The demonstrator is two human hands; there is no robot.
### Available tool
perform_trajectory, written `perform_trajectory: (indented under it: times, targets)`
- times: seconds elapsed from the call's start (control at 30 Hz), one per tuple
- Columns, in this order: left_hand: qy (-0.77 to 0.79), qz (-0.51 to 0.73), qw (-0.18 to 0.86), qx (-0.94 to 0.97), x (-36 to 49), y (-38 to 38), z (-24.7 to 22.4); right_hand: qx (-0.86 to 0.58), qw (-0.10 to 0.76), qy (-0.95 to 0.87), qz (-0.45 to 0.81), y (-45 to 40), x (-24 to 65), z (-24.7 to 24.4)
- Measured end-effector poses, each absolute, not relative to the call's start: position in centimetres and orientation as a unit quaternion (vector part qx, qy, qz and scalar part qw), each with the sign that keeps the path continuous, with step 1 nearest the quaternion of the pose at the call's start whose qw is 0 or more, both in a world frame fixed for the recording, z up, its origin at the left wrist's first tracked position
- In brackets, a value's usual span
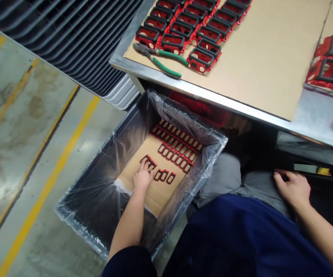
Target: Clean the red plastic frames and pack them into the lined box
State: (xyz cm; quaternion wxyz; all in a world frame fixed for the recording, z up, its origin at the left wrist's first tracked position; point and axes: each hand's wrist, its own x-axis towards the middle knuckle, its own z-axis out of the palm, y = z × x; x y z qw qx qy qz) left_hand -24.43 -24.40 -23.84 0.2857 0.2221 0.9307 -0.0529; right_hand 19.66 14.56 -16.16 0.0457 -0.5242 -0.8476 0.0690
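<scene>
My left hand (143, 179) reaches down into a plastic-lined grey bin (82, 173). Its fingers are on a tight little group of red-and-black rectangular frames (148, 161), low over the cardboard sheet (137, 156); whether these touch the sheet I cannot tell. Just right of the fingers lie a few more loose frames (164, 176). Farther back in the bin, several rows of the same frames (178, 144) stand side by side. My right hand (295, 188) rests by my right thigh, fingers loosely bent and apart, holding nothing I can see.
Above the bin runs a metal-edged table (226, 102) covered with cardboard (270, 57). Green-handled pliers (166, 61) lie near its edge, beside rows of red-and-black frames (183, 29). More frames (329, 65) stand at the right. A dark ribbed stack (68, 38) borders the upper left.
</scene>
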Motion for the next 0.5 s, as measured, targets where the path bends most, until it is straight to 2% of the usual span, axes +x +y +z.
perform_trajectory:
  times: [0.2,0.5]
  targets:
    - [0.949,-0.010,0.254,0.185,-28.0,-21.0,-25.0,-0.534,0.048,-0.843,0.056,14.8,19.6,-17.0]
    - [0.945,0.144,0.231,0.181,-30.1,-15.6,-26.9,-0.554,0.051,-0.830,0.039,14.5,20.0,-18.4]
